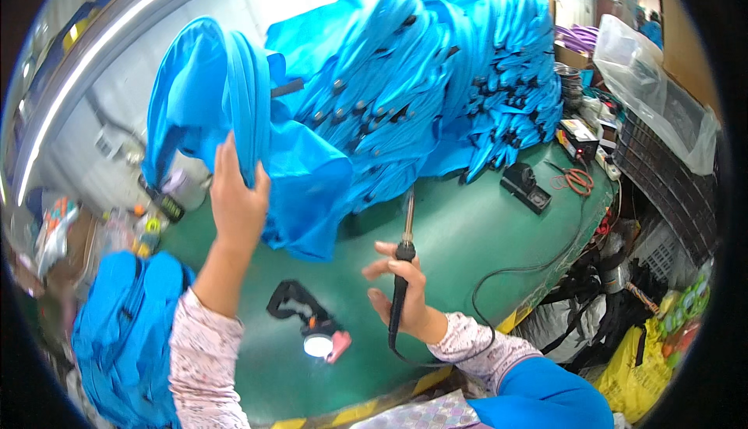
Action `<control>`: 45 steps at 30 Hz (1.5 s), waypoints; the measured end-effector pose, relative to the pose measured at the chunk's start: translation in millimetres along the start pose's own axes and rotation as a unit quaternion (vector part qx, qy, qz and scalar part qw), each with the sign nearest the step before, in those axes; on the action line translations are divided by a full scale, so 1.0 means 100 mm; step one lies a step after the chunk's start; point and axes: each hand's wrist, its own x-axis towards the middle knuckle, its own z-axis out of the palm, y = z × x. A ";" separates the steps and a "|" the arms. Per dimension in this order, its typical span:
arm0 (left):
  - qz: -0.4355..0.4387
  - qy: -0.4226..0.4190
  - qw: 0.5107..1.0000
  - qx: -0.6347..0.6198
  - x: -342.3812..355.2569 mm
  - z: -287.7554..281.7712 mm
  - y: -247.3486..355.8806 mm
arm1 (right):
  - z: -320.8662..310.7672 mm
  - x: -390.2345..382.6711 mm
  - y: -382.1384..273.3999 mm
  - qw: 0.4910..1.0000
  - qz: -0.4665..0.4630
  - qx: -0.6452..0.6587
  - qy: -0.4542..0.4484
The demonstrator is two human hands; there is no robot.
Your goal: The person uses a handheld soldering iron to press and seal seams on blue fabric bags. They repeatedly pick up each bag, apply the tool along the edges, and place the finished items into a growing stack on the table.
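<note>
My left hand (238, 191) grips a standing piece of blue fabric (183, 98) with stiff, curved, layered edges, its fingertips on the lower part. My right hand (397, 289) holds a soldering iron (399, 304) by its black handle, metal shaft pointing up toward the blue pile, some fingers loosely raised. A cord runs from the handle toward a small black box (576, 139) at the back right. Below and between my hands lies a lit lamp (318, 343) with a black strap and a pink part, on the green table (444, 257).
Large heaps of blue fabric pieces (491, 55) fill the back. Folded blue items (117, 328) sit at left. An iron stand (526, 187) and orange-handled scissors (578, 182) lie right. Beyond the table's edge are a black crate (662, 195), plastic sheeting and yellow bags (639, 367).
</note>
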 end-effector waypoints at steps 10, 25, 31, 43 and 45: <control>-0.017 -0.187 0.960 -0.206 1.83 2.72 -0.32 | -0.46 -0.35 0.30 0.980 0.174 -0.092 -0.029; 0.207 -0.200 0.957 -0.015 -1.19 -0.45 -0.22 | -0.45 -0.32 0.25 0.977 0.199 -0.061 0.047; -0.006 -0.296 0.926 0.235 -2.77 -2.66 -1.09 | -0.13 -0.28 -0.13 0.983 0.175 0.023 -0.042; -0.243 -0.230 0.884 0.326 -2.17 -3.13 -3.34 | 0.24 -0.34 -0.45 0.967 0.058 -0.081 -0.234; -0.302 -0.285 0.830 0.372 -2.17 -2.77 -3.62 | 0.29 -0.34 -0.44 0.965 0.071 -0.086 -0.235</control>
